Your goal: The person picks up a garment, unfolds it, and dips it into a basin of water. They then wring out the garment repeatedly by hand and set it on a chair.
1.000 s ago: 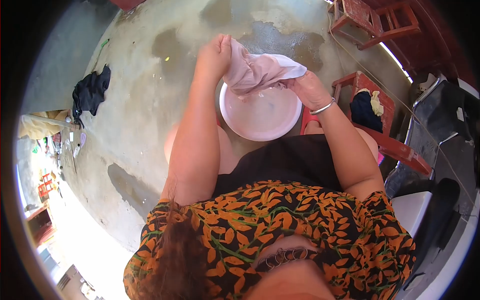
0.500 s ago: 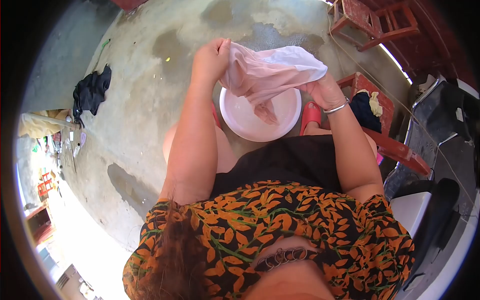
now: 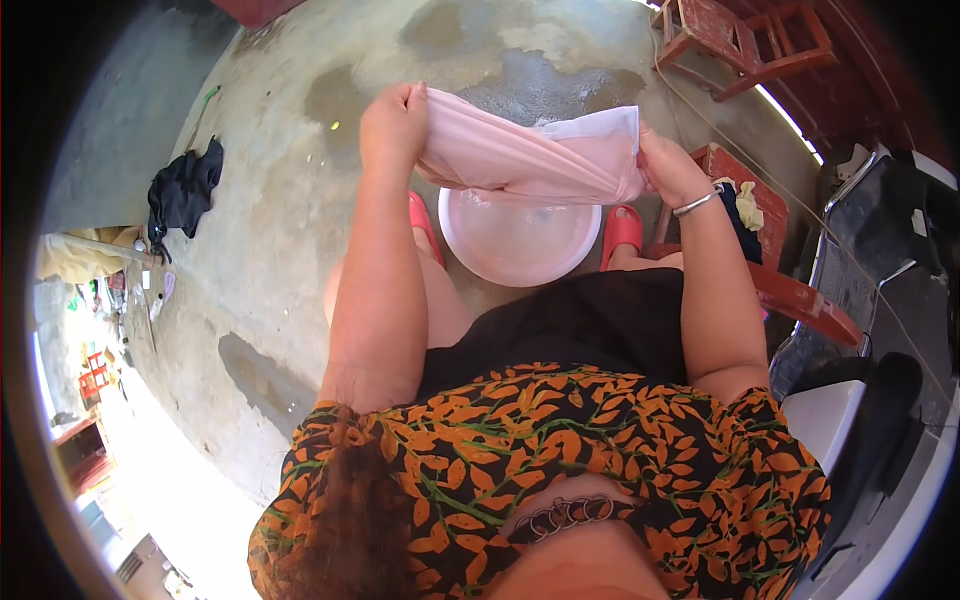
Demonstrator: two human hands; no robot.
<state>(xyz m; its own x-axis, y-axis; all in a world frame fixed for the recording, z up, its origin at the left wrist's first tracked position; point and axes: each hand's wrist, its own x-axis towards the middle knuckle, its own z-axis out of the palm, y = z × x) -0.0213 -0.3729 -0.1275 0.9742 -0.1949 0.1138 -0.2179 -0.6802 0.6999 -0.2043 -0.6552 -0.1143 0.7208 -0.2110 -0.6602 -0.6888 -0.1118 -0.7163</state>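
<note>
The damp-looking pale pink and white cloth (image 3: pixel 520 150) stretches left to right above the far side of the round whitish basin (image 3: pixel 520 240), its ends pinched by left hand (image 3: pixel 393 125) and right hand (image 3: pixel 673 168).
</note>
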